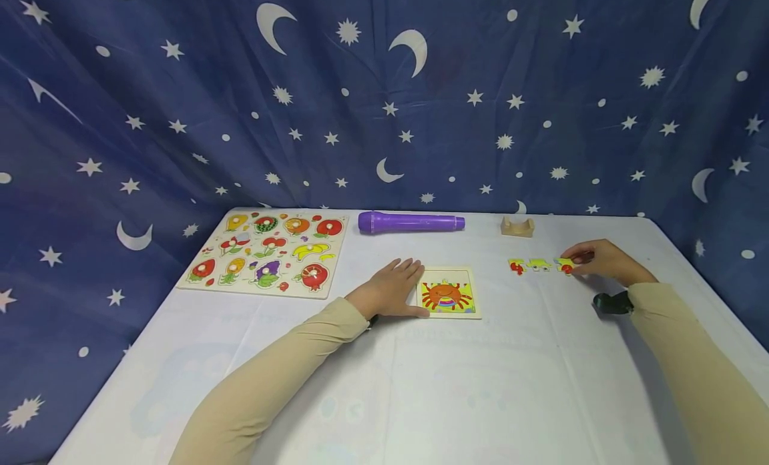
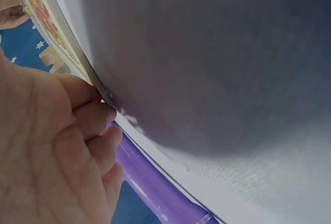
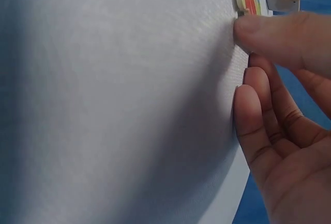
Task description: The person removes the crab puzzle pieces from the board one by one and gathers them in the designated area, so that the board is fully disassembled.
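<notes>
A square wooden puzzle board (image 1: 478, 295) with an orange crab picture (image 1: 446, 295) lies mid-table. My left hand (image 1: 395, 288) rests along its left edge, fingers extended and thumb at the near corner. In the left wrist view, that hand's fingertips (image 2: 109, 114) touch down by the board's edge. To the right, three small puzzle pieces lie in a row: a red-and-yellow one (image 1: 516, 266), a yellow one (image 1: 538, 265) and another red-and-yellow one (image 1: 565, 265). My right hand (image 1: 605, 262) pinches the rightmost piece between thumb and index finger; the right wrist view partly hides it behind the thumb (image 3: 253, 30).
A fruit peg puzzle (image 1: 252, 293) lies at the back left. Along the back edge are a purple microphone-shaped tube (image 1: 414, 223) and a small wooden stand (image 1: 517, 227). A dark blue curtain (image 1: 336, 65) with moons and stars hangs behind the white-covered table (image 1: 480, 391).
</notes>
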The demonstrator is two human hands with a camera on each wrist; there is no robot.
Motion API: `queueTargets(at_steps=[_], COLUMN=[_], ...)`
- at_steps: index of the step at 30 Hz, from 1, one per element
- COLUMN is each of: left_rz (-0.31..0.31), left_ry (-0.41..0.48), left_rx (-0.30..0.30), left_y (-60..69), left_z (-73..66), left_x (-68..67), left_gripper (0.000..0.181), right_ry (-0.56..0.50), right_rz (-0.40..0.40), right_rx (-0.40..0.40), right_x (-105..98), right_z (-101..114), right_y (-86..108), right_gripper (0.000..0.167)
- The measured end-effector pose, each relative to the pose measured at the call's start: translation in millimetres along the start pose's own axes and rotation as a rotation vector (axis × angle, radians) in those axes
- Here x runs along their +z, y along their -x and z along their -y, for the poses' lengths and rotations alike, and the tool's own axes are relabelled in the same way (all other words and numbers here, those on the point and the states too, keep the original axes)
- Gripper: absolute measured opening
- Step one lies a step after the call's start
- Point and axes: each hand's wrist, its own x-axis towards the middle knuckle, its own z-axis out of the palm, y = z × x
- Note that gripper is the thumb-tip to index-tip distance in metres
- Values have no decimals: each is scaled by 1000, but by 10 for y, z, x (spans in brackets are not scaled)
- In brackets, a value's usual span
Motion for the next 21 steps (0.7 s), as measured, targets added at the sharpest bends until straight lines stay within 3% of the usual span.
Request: queueTargets(at_steps=[21], left_rz=[1], left_ry=[-11], left_rx=[1], left_y=[-9], left_z=[6], left_x=[7], left_gripper=[96], right_ry=[32], right_rz=[41], right_rx=[-82], right_x=[145], right_z=[202], right_y=[-120], right_gripper=[49])
